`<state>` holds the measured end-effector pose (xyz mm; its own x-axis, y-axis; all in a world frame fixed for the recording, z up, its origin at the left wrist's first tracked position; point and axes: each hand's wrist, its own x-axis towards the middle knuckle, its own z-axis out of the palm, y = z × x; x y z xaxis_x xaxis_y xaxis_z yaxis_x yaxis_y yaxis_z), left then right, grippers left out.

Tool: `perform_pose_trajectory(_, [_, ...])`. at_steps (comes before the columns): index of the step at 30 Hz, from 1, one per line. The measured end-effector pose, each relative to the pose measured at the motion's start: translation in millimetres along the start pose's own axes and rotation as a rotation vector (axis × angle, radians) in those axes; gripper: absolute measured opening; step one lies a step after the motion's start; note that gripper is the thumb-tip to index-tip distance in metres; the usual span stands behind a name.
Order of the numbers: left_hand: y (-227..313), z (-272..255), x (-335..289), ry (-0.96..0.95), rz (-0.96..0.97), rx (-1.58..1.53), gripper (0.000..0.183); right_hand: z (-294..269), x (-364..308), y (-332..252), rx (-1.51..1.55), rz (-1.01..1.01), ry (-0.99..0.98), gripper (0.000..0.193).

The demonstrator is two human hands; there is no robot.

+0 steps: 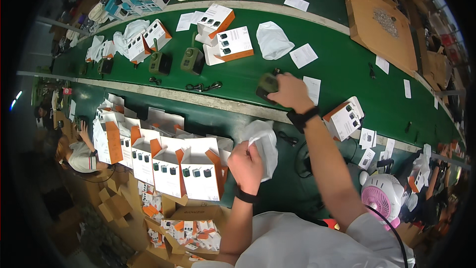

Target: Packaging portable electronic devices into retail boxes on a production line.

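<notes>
Currently | right hand [292,93]: gripping green device [267,86] (motion-blurred) near green worktop's [238,74] pale edge strip [198,98] | left hand [246,168]: pinching white bag [268,153] | room: worktop open leftward to black cable [213,86].

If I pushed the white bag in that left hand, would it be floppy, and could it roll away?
The white bag would probably be floppy, since its thin sheet creases beside the left hand. It's likely light, because nothing bulky shows inside. It would probably crumple rather than roll, as it has no stiff, round sides.
</notes>
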<state>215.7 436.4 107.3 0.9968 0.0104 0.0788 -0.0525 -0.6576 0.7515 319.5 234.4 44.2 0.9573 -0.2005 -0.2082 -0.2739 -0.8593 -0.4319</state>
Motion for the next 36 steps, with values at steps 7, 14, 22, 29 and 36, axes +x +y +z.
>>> perform_pose_trajectory(7, [32.4, 1.0, -4.4, -0.062, -0.013, -0.145, 0.028, -67.7, -189.2, -12.0, 1.772, 0.129, 0.458, 0.051])
perform_pose_trajectory(14, [75.2, -8.8, -32.9, -0.646, -0.633, -0.887, 0.025, -20.1, -280.8, -20.3, 1.56, 0.016, 0.482, 0.06])
perform_pose_trajectory(22, [103.4, -1.6, -61.5, -0.552, -0.12, -0.573, 0.03, -95.0, -321.6, 16.6, 0.488, -0.063, 0.355, 0.056])
perform_pose_trajectory(29, [160.5, 24.8, -136.3, -0.532, 0.67, -0.145, 0.011, -106.8, -325.6, 52.4, 0.546, 0.248, 0.138, 0.047])
perform_pose_trajectory(36, [196.5, 67.0, -153.6, -1.003, 0.758, -0.434, 0.009, -58.6, -330.2, 129.2, 1.278, 0.031, 0.689, 0.068])
